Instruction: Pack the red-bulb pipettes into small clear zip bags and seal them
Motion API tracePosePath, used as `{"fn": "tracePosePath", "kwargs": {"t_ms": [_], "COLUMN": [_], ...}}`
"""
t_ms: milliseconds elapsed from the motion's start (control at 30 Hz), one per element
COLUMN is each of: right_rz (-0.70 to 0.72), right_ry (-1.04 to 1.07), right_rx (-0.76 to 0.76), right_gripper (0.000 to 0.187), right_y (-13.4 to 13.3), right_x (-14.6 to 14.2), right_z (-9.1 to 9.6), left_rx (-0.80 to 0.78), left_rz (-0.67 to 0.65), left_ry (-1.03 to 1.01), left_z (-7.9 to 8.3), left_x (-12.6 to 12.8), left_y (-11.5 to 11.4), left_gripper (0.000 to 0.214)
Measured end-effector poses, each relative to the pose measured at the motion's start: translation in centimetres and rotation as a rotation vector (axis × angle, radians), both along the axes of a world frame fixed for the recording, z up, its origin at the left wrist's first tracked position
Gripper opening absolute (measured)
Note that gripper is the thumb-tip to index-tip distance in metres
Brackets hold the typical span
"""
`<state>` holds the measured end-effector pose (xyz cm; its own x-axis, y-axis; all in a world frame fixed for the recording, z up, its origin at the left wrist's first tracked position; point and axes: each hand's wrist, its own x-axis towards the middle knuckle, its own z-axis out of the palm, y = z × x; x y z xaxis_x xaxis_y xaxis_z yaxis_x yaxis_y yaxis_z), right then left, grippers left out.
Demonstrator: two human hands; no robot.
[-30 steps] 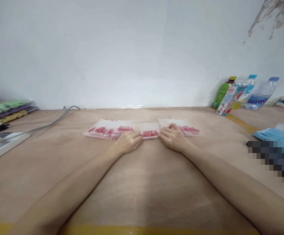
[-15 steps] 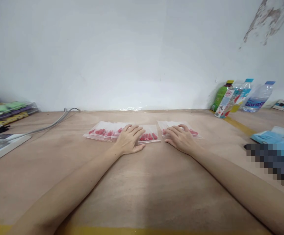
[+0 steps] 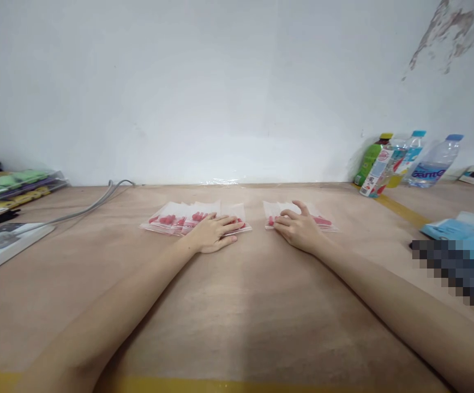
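Note:
Several clear plastic bags [image 3: 169, 212] with small red pieces inside lie overlapped in a row on the wooden table [image 3: 204, 305]. Over the right end of that row rests my left hand [image 3: 212, 232], fingers stretched out flat and palm down, hiding part of the bags. A second overlapped group of clear bags [image 3: 324, 221], also with red pieces, lies to the right across a gap. My right hand [image 3: 300, 229] lies on this group with its fingers apart and the index finger raised. What the red pieces are, I cannot make out.
Drink bottles [image 3: 433, 164] and a carton [image 3: 376, 172] stand by the wall at the right. Blue packets [image 3: 445, 228] lie nearer on that side. At the left are a white power strip [image 3: 36, 234], a grey cable [image 3: 93, 204] and packs of green and yellow items [image 3: 19, 180].
My left hand has slid slightly left, and the right end of the left row has come left with it, widening the gap. My right hand's index finger has lifted.

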<state>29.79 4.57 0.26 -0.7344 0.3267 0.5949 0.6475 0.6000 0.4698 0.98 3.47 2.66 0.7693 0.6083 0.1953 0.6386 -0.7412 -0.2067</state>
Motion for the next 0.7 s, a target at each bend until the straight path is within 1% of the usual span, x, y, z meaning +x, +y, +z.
{"fn": "tracePosePath", "kwargs": {"t_ms": [67,133,200,300,400,467,567,700], "right_rz": [0.052,0.08,0.082,0.071,0.066,0.057,0.024,-0.027], "right_ry": [0.04,0.104,0.167,0.228,0.26,0.253,0.212,0.161], "right_rx": [-0.012,-0.029,-0.051,-0.075,-0.083,-0.076,-0.019,0.068], "right_gripper": [0.023,0.022,0.021,0.019,0.016,0.016,0.014,0.023], "right_y": [-0.2,-0.4,-0.5,-0.7,-0.8,-0.9,-1.0,-1.0], "right_x": [-1.0,-2.1,-2.9,-3.4,-2.9,-2.3,-1.3,-0.3], "right_z": [0.0,-0.1,-0.2,-0.4,-0.5,-0.5,-0.4,-0.3], "left_rx": [0.024,0.088,0.158,0.21,0.227,0.233,0.244,0.279], "left_rz": [-0.005,-0.002,-0.022,-0.104,-0.136,-0.138,-0.143,-0.16], "left_ry": [-0.027,-0.104,-0.209,-0.32,-0.367,-0.381,-0.399,-0.402], "left_z": [0.1,0.0,-0.3,-1.1,-2.0,-2.4,-2.6,-2.5], "left_x": [-0.3,0.2,1.3,3.5,5.2,5.6,5.4,4.9], "left_y": [-0.3,-0.5,-0.5,0.0,0.8,1.2,1.3,0.9], "left_gripper": [0.043,0.04,0.037,0.032,0.02,0.02,0.019,0.018]}}
